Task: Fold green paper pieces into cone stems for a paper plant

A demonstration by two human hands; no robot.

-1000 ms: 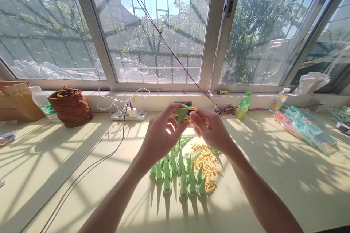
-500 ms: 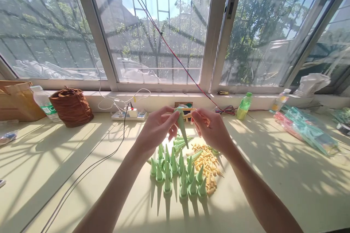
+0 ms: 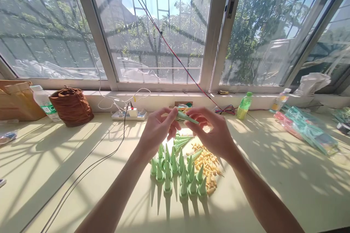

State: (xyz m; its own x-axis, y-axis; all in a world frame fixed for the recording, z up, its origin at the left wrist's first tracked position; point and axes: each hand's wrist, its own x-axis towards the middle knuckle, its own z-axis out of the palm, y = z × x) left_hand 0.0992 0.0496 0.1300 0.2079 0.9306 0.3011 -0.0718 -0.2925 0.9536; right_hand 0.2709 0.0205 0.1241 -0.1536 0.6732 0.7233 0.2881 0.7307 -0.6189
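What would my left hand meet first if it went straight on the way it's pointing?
Probably the right hand, whose fingers are close beyond the green cone that the left hand holds, though depth is unclear.

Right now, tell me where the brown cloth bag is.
In the head view, the brown cloth bag stands on the table at the far left, between the green-labelled bottle and the white power strip.

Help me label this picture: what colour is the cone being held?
The held cone is light green, best seen in the head view.
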